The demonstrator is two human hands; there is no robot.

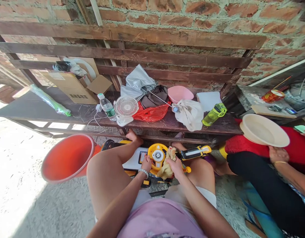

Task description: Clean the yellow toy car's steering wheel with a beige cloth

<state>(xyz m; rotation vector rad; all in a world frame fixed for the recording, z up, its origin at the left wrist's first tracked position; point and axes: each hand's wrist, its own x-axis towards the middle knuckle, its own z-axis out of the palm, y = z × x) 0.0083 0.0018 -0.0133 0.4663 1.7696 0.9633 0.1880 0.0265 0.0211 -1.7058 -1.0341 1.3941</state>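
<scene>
Dark wooden desk (26, 103), far side. Ride-on toy vehicle (133, 161) at its near side, center: yellow and black, pale grey panel. Steering wheel (158, 155): yellow, round pale hub. Cloth (166, 169): tan, crumpled, against wheel's right side. Left hand (146, 163) gripping wheel's left; right hand (175, 166) holding cloth.

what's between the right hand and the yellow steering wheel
A tan cloth: in the head view, the right hand holds it over the right side of the yellow steering wheel.
</scene>
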